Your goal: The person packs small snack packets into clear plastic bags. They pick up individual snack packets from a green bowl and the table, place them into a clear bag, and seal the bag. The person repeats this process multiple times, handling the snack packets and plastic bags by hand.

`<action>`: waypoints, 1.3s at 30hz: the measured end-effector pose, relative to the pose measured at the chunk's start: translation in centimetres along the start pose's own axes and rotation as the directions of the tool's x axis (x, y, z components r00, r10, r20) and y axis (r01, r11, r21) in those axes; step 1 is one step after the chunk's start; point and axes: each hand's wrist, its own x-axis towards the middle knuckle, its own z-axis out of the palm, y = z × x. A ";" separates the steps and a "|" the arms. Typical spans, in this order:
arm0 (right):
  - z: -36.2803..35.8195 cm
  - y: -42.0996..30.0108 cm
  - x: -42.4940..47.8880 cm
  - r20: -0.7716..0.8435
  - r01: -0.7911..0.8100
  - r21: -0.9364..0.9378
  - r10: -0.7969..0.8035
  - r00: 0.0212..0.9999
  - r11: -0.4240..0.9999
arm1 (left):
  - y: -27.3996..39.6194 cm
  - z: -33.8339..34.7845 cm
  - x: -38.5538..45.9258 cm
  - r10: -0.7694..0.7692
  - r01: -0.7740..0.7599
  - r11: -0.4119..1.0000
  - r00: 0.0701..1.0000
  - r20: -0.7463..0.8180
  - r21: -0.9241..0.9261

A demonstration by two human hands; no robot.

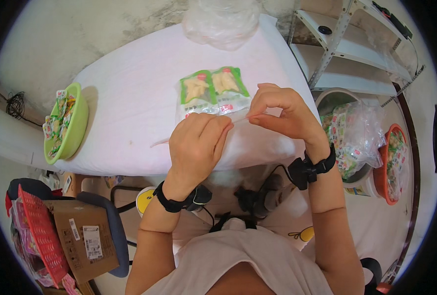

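My left hand (200, 145) and my right hand (277, 110) pinch the reddish closure edge of a clear plastic bag (237, 127) between them, over the near part of the table. Inside or under the clear plastic lie two green-edged food packets side by side, a left packet (197, 90) and a right packet (227, 84), with pale pieces showing through their windows. The packets sit just beyond my fingers. My left fingers are closed on the edge; the thumb and forefinger of my right hand grip it a short way to the right.
A green basin (79, 125) of small packets stands at the table's left end. Clear plastic bags (222, 25) are piled at the far edge. Right of the table are metal shelves (358, 70), a grey bucket (355, 94) and a red basket (381, 180). A cardboard box (82, 236) is at lower left.
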 end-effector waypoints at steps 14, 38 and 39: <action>0.4 0.2 0.3 -0.034 -0.053 0.083 0.055 0.998 0.995 | -0.9 -2.1 -0.5 -0.357 0.417 0.859 0.904 0.235 -0.297; 0.7 -0.3 0.6 -0.062 -0.118 0.088 0.123 0.990 0.989 | -1.0 -1.8 -0.2 -0.245 0.271 0.942 0.958 0.147 -0.198; 0.7 -0.3 0.6 -0.058 -0.111 0.081 0.115 0.992 0.991 | -1.0 -1.8 -0.2 -0.231 0.253 0.950 0.963 0.136 -0.181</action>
